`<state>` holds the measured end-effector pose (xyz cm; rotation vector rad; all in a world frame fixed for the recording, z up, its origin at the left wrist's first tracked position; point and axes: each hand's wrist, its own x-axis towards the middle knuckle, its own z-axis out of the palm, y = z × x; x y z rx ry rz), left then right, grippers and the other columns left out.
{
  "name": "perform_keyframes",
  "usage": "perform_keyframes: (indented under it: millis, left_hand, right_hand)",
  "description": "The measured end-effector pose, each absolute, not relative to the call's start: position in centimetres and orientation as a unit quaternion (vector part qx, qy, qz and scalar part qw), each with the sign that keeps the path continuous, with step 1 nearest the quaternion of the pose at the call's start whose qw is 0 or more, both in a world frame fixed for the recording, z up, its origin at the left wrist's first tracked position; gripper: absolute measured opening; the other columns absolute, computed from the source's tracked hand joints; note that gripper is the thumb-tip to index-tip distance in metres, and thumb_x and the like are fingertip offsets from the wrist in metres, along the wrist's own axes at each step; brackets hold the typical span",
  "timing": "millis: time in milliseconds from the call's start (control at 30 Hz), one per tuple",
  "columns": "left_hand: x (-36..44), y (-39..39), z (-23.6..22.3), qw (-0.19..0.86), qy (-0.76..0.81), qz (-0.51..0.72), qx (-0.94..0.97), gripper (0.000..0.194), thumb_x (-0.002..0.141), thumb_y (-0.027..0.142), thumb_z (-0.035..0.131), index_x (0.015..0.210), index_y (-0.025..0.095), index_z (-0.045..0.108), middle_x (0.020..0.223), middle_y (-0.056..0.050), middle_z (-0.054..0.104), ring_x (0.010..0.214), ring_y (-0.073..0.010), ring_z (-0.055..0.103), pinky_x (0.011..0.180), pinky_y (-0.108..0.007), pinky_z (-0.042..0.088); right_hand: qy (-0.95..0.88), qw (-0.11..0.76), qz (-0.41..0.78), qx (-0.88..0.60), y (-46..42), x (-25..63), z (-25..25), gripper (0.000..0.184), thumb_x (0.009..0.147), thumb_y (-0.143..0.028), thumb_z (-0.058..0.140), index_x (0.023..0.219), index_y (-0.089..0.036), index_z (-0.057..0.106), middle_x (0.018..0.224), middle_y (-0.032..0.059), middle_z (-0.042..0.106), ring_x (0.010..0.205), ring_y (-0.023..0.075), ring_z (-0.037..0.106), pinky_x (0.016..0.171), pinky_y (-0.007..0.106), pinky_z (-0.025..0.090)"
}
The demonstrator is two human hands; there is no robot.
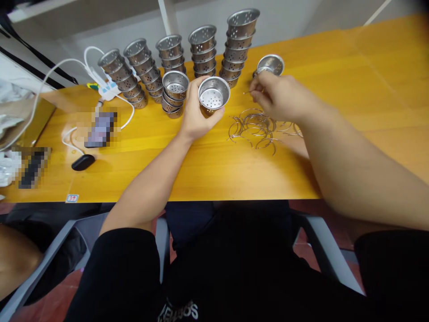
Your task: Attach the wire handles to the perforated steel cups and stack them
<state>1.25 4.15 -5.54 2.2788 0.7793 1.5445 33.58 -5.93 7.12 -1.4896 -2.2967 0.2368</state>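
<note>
My left hand (196,114) is wrapped round a perforated metal cup (214,93), its open mouth tilted toward me. My right hand (273,91) pinches a thin wire piece (247,92); only a short end pokes out past the fingertips. Just beyond those fingers stands another perforated metal cup (273,65), partly hidden by the hand. Below and between my hands lies a loose pile of curved wire pieces (256,127), some of them behind my right wrist. A short stack of perforated cups (174,91) stands just left of my left hand.
Several tall, leaning stacks of perforated cups (238,44) line the back of the yellow table (140,179). At left are a phone (101,129), a white power strip (109,91) with cables and a black oval object (83,162). Part of another person (16,259) shows at lower left.
</note>
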Motion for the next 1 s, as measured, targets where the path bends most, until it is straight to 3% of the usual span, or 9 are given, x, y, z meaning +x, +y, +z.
perform_keyframes:
  millis: [100, 167, 300, 367, 433, 567, 733, 900, 1000]
  left_hand:
    - [1.1, 3.9, -5.0, 0.127, 0.271, 0.520, 0.800, 0.104, 0.112, 0.081, 0.085, 0.192, 0.037, 0.034, 0.189, -0.019, 0.057, 0.181, -0.0426, 0.062, 0.159, -0.063, 0.048]
    - [1.2, 3.5, -4.8, 0.133, 0.262, 0.506, 0.811, 0.108, 0.116, 0.074, 0.083, 0.198, 0.037, 0.023, 0.194, -0.019, 0.054, 0.183, -0.0418, 0.062, 0.159, -0.062, 0.050]
    - [1.6, 3.0, -4.8, 0.156, 0.249, 0.521, 0.802, 0.099, 0.119, 0.062, 0.079, 0.199, 0.036, 0.026, 0.185, -0.018, 0.063, 0.175, -0.0413, 0.071, 0.156, -0.063, 0.055]
    - [1.7, 3.0, -5.0, 0.157, 0.240, 0.518, 0.806, 0.092, 0.123, 0.060, 0.073, 0.199, 0.038, 0.028, 0.182, -0.016, 0.065, 0.173, -0.0395, 0.074, 0.154, -0.062, 0.057]
    - [1.8, 3.0, -5.2, 0.151, 0.220, 0.494, 0.827, 0.092, 0.125, 0.061, 0.068, 0.201, 0.040, 0.022, 0.185, -0.015, 0.062, 0.176, -0.0394, 0.071, 0.155, -0.063, 0.056]
    - [2.3, 2.6, -5.5, 0.141, 0.199, 0.448, 0.860, 0.103, 0.125, 0.071, 0.069, 0.203, 0.035, 0.012, 0.189, -0.018, 0.059, 0.178, -0.0414, 0.068, 0.156, -0.066, 0.053]
    - [3.5, 1.7, -5.7, 0.149, 0.226, 0.442, 0.855, 0.101, 0.124, 0.081, 0.070, 0.196, 0.034, 0.019, 0.181, -0.019, 0.061, 0.171, -0.0395, 0.072, 0.151, -0.066, 0.056]
    - [3.9, 0.6, -5.4, 0.160, 0.236, 0.440, 0.851, 0.102, 0.116, 0.088, 0.081, 0.188, 0.034, 0.032, 0.179, -0.018, 0.063, 0.167, -0.0394, 0.075, 0.148, -0.064, 0.060]
    - [4.1, -0.1, -4.7, 0.172, 0.254, 0.448, 0.840, 0.101, 0.112, 0.087, 0.088, 0.182, 0.034, 0.039, 0.173, -0.016, 0.067, 0.161, -0.0381, 0.079, 0.144, -0.064, 0.064]
  right_hand:
    - [-0.801, 0.274, 0.134, -0.515, -5.8, 32.9, 6.3, 0.016, 0.128, -0.018, 0.066, 0.141, -0.026, 0.073, 0.122, 0.0170, 0.090, 0.102, 0.0274, 0.078, 0.103, 0.045, 0.062]
    - [-0.783, 0.350, 0.180, -0.482, -5.9, 32.0, 5.5, 0.003, 0.129, -0.030, 0.071, 0.131, -0.028, 0.069, 0.104, 0.0112, 0.082, 0.087, 0.0261, 0.071, 0.091, 0.045, 0.061]
    - [-0.738, 0.471, 0.263, -0.404, -6.9, 29.3, 4.4, 0.047, 0.122, -0.080, 0.082, 0.120, -0.036, 0.065, 0.078, -0.0022, 0.052, 0.067, 0.0254, 0.049, 0.071, 0.047, 0.053]
    - [-0.720, 0.497, 0.293, -0.386, -7.8, 27.9, 4.3, 0.055, 0.117, -0.091, 0.084, 0.118, -0.038, 0.067, 0.074, -0.0036, 0.045, 0.064, 0.0254, 0.043, 0.066, 0.047, 0.051]
    - [-0.706, 0.506, 0.311, -0.386, -8.5, 26.8, 4.3, 0.059, 0.113, -0.095, 0.088, 0.118, -0.039, 0.070, 0.071, -0.0032, 0.043, 0.064, 0.0268, 0.046, 0.062, 0.047, 0.052]
    - [-0.692, 0.517, 0.312, -0.396, -8.6, 26.2, 4.3, 0.065, 0.106, -0.099, 0.092, 0.115, -0.038, 0.071, 0.071, -0.0011, 0.050, 0.068, 0.0308, 0.061, 0.057, 0.047, 0.054]
    - [-0.694, 0.505, 0.296, -0.419, -8.4, 27.5, 4.8, 0.061, 0.105, -0.096, 0.096, 0.116, -0.041, 0.073, 0.074, 0.0020, 0.062, 0.081, 0.0343, 0.070, 0.061, 0.050, 0.055]
    - [-0.711, 0.411, 0.326, -0.469, -9.3, 28.2, 6.1, 0.075, 0.104, -0.111, 0.076, 0.150, -0.051, 0.076, 0.087, 0.0067, 0.082, 0.106, 0.0464, 0.081, 0.069, 0.062, 0.062]
    - [-0.700, 0.383, 0.334, -0.501, -9.7, 27.9, 6.6, 0.084, 0.103, -0.113, 0.071, 0.164, -0.055, 0.072, 0.092, 0.0081, 0.086, 0.112, 0.0514, 0.082, 0.075, 0.069, 0.063]
